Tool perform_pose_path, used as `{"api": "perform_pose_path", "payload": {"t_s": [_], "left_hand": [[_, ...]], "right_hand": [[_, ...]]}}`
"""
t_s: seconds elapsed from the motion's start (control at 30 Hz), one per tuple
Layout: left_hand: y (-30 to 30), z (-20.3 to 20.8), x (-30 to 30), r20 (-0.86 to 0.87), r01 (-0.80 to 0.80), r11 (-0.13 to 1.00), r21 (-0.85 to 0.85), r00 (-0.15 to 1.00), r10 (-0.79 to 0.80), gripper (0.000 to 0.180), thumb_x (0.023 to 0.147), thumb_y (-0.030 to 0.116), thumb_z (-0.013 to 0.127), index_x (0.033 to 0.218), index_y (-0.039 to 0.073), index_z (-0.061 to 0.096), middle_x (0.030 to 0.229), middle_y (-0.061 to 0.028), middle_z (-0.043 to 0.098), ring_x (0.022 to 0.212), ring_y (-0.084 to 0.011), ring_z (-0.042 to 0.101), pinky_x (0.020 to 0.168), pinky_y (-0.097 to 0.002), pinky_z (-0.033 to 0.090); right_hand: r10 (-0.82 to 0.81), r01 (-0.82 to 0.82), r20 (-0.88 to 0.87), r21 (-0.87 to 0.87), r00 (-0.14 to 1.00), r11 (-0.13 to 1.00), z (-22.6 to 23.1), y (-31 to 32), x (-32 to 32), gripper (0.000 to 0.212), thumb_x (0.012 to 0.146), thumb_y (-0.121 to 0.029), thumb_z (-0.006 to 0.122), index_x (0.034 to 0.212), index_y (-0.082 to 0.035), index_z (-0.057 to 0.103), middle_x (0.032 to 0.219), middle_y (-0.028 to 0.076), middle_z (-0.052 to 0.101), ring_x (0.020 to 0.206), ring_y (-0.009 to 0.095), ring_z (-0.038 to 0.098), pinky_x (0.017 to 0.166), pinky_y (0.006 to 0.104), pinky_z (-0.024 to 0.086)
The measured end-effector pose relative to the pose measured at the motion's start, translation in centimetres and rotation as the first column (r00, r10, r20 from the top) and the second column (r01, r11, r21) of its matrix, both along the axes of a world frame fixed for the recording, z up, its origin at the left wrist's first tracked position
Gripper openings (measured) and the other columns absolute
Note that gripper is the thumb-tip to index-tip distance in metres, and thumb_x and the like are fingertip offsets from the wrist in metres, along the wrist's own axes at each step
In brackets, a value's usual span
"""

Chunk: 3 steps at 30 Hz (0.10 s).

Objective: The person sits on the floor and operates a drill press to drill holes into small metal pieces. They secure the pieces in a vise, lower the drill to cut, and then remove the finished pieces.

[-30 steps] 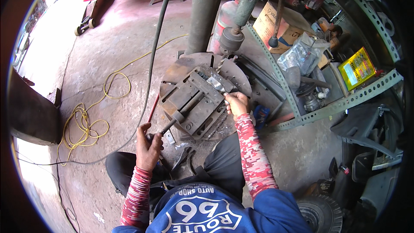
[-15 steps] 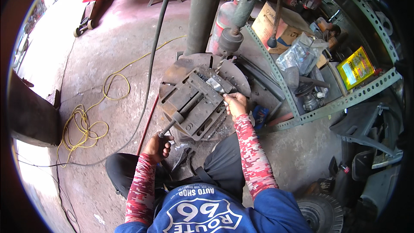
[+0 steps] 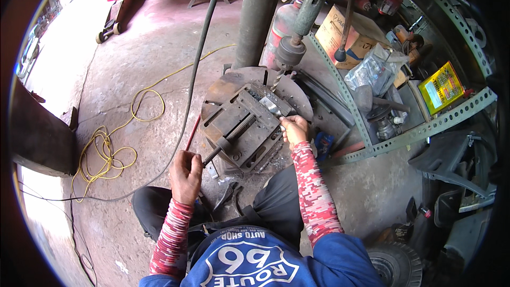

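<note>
A dark steel drill press vise (image 3: pixel 234 119) lies on the round drill press table (image 3: pixel 226 79), its threaded screw (image 3: pixel 241 126) pointing toward me. My left hand (image 3: pixel 186 177) is closed at the near end of that screw, around the vise handle, which the fingers mostly hide. With thumb and fingers pinched, my right hand (image 3: pixel 295 130) holds the near end of a shiny metal piece (image 3: pixel 271 106) lying at the vise jaws. Just beyond the piece, a twist drill bit (image 3: pixel 277 81) hangs from the chuck (image 3: pixel 290 51), its tip close to the vise.
Behind the table rises a thick grey column (image 3: pixel 259 21). On the right, a perforated metal rack (image 3: pixel 393 141) holds a cardboard box (image 3: pixel 345 32) and a yellow can (image 3: pixel 441 88). A yellow cord (image 3: pixel 109 154) lies coiled on the floor at left. Pliers (image 3: pixel 227 195) lie between my legs.
My left hand has turned and moved up and to the left at the screw's end. My right hand stays on the metal piece. The whole view has shifted slightly.
</note>
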<state>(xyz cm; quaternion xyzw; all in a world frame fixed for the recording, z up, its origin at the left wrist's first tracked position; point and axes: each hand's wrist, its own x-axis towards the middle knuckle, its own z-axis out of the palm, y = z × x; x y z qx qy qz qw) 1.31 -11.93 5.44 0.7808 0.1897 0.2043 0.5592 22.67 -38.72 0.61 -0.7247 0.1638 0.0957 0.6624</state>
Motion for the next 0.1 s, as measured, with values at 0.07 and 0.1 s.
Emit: {"api": "perform_pose_path", "payload": {"t_s": [0.07, 0.1], "left_hand": [[-0.51, 0.85, -0.69, -0.118, -0.002, 0.999, -0.032, 0.993, -0.002, 0.027, 0.095, 0.016, 0.064, 0.114, -0.001, 0.054, 0.065, -0.0054, 0.058, 0.058, -0.0118, 0.054, 0.056, -0.0278, 0.043], [-0.51, 1.31, -1.17, -0.211, -0.013, 0.998, -0.068, 0.978, -0.002, 0.036, 0.094, 0.015, 0.065, 0.123, 0.0, 0.05, 0.066, -0.0069, 0.06, 0.059, -0.0132, 0.057, 0.058, -0.0279, 0.045]], "right_hand": [[0.004, -0.004, 0.013, 0.005, 1.0, 1.0, -0.12, -0.04, 0.05, 0.021, 0.089, -0.018, 0.074, 0.093, -0.005, 0.057, 0.065, 0.0, 0.059, 0.043, 0.008, 0.05, 0.037, 0.0248, 0.041], [0.0, 0.0, 0.009, -0.001, 1.0, 1.0, -0.25, -0.01, 0.06, 0.021, 0.089, -0.018, 0.074, 0.093, -0.005, 0.058, 0.065, 0.001, 0.059, 0.044, 0.008, 0.05, 0.037, 0.0249, 0.041]]}}
